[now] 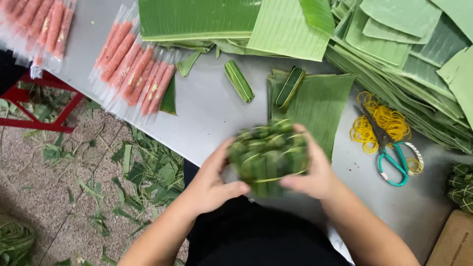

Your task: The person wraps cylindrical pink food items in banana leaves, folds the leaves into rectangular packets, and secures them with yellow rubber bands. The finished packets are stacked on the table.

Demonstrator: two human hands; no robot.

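Observation:
Both my hands hold a bundle of small leaf-wrapped rolls (268, 155), tied with yellow rubber bands, just above the near edge of the grey table (212, 118). My left hand (212, 184) grips its left side, thumb across the front. My right hand (315, 170) grips its right side. Two single leaf-wrapped rolls lie beyond: one (239, 81) on the bare table, the other (290, 87) on a stack of cut banana leaves (320, 106).
Pink sausages in clear plastic sleeves (133, 66) lie at the left. Large banana leaves (394, 49) pile at the back and right. Yellow rubber bands (382, 123) and teal-handled scissors (391, 157) lie right. Leaf scraps (148, 172) litter the floor. A cardboard box (453, 241) sits lower right.

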